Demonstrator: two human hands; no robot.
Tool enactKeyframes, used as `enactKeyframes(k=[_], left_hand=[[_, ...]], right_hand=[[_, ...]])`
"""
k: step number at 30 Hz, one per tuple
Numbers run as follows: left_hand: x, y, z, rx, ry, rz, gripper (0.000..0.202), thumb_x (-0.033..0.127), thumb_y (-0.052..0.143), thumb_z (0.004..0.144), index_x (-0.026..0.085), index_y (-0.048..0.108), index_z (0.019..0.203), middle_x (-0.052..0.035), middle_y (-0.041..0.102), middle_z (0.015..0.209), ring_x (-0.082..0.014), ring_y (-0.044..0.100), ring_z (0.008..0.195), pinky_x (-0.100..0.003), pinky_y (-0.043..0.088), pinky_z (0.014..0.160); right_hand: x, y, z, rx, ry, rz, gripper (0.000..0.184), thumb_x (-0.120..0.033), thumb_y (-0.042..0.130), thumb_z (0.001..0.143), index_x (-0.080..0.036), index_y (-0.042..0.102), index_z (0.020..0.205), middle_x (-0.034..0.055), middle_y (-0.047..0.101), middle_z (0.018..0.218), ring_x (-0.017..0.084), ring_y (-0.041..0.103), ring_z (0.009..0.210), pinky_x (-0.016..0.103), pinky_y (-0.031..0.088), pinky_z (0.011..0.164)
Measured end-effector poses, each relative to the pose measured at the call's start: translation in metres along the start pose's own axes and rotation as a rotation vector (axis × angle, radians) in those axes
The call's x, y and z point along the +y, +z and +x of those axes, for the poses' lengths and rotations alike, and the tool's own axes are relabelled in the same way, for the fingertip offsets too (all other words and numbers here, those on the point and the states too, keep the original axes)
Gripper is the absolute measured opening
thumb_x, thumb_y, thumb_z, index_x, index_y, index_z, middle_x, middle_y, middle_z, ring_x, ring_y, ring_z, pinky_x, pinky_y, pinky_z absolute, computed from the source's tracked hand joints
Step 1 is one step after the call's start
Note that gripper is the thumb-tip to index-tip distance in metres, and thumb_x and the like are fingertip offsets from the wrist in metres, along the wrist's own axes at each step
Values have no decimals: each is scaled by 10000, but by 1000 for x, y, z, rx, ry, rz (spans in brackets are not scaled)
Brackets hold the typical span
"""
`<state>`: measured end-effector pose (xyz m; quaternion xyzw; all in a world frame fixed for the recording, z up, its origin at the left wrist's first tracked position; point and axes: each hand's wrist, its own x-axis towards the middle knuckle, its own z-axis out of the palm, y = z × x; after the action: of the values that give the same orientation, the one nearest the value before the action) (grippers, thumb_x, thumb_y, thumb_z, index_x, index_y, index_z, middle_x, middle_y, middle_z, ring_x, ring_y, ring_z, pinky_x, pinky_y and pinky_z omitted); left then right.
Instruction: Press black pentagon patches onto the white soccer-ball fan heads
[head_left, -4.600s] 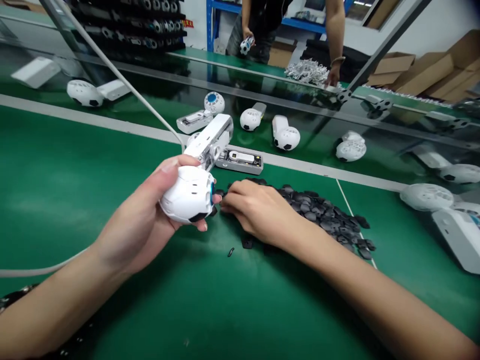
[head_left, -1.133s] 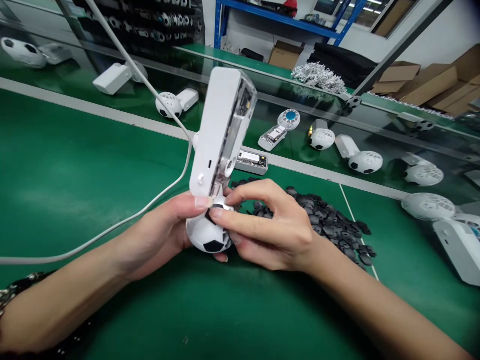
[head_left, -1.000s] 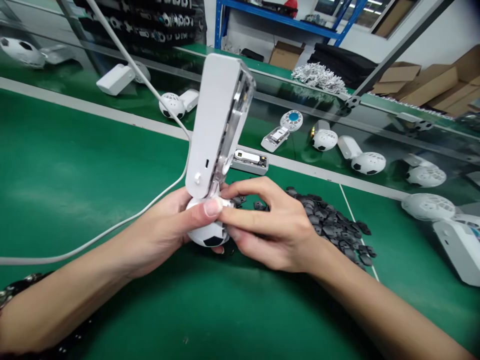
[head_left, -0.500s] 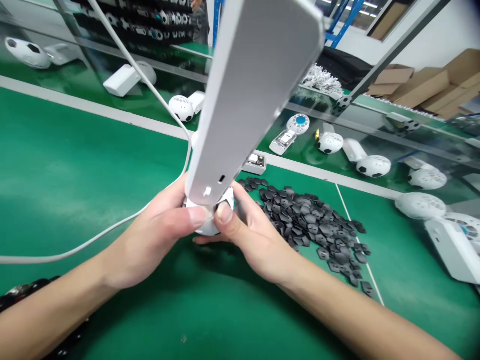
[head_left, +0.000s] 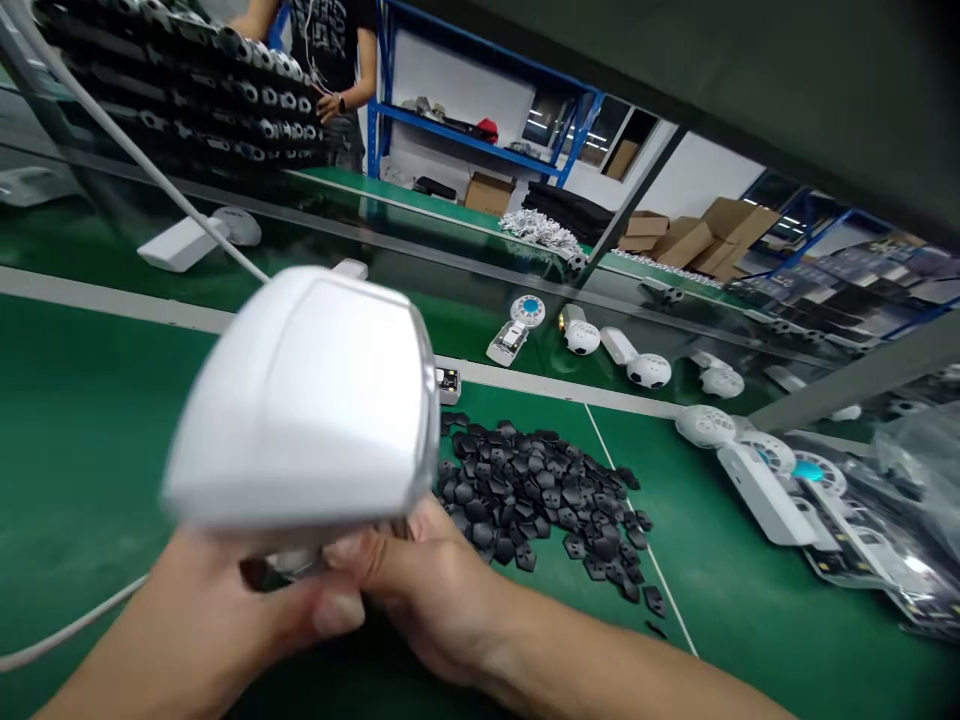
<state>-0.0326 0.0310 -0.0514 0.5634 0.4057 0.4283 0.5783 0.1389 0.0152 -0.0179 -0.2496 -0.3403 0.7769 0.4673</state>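
A white handheld fan (head_left: 300, 400), close to the camera and blurred, tips its smooth broad handle end towards me. My left hand (head_left: 217, 610) is closed round its lower part, thumb pointing to the right. From the other side, my right hand (head_left: 420, 570) grips the same part with bent fingers. Both thumbs nearly meet beneath the handle. The fan's head is mostly hidden by the handle and my fingers. Just right of my hands, a pile of black pentagon-shaped pieces (head_left: 547, 490) lies on the green table mat (head_left: 67, 420).
Football-patterned fans (head_left: 649, 370) stand beyond the pale strip. An opened fan body (head_left: 507, 342) shows its inside. More white parts (head_left: 772, 490) and clear bags (head_left: 915, 460) lie at right. A white cable (head_left: 135, 150) crosses on the left. Another person (head_left: 337, 60) stands behind a rack.
The fan's handle has tipped from nearly upright to pointing at me, with both hands still holding it. My view has shifted, bringing the other person and the blue shelves into sight.
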Motion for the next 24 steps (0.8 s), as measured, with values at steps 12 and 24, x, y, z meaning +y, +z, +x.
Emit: enactKeyframes(k=[12, 24], left_hand=[[4, 10, 4, -52, 2, -32, 385, 402, 697, 946, 290, 620, 1307, 0, 684, 1153, -151, 629, 948, -179, 555, 885], [13, 12, -5, -177, 45, -189, 413, 465, 639, 966, 365, 551, 1357, 21, 633, 1202, -177, 630, 1031, -211, 578, 829]], right_hand=[[-20, -25, -4, -102, 269, 74, 657, -364, 897, 725, -305, 601, 1308, 35, 636, 1212, 203, 656, 1026, 486, 540, 1010], [-9, -14, -6, -89, 39, -299, 587, -551, 715, 893, -250, 508, 1353, 65, 626, 1185, 178, 681, 943, 299, 642, 771]])
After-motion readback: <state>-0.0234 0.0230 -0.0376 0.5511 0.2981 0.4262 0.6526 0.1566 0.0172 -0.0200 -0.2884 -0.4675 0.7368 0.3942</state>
